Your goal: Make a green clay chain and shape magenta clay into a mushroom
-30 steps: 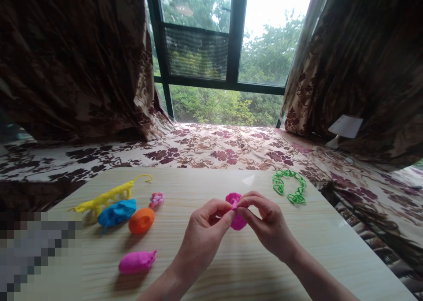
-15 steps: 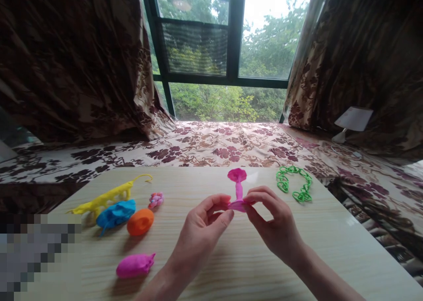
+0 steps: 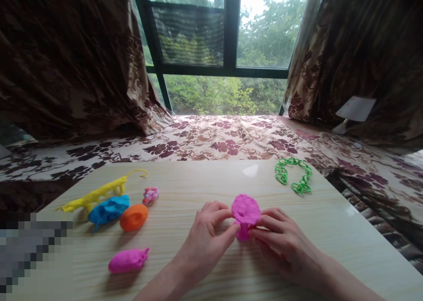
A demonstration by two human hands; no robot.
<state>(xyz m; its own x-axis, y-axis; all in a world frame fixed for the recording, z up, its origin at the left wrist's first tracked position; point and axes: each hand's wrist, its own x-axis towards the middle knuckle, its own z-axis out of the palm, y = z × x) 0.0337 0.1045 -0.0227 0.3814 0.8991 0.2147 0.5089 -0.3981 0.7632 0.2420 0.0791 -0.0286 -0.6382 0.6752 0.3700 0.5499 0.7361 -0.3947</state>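
Observation:
A pink clay mushroom point(image 3: 245, 213) with a flat round cap stands upright on the wooden table point(image 3: 198, 265), its stem between my fingers. My left hand point(image 3: 206, 241) pinches the base of the stem from the left with thumb and forefinger. My right hand point(image 3: 286, 243) pinches the same base from the right, its fingers low on the tabletop.
On the left lie a yellow clay animal point(image 3: 99, 194), a blue clay lump point(image 3: 108, 208), an orange clay ring point(image 3: 134, 217), a small pink and white piece point(image 3: 150, 194) and a pink clay lump point(image 3: 127, 260). A green chain point(image 3: 294, 177) lies at the far right. A floral-covered ledge, curtains and a window are behind.
Both hands have lowered to the tabletop. The pink clay piece has gone from held up in the air to standing on the table, its wide cap now nearer me.

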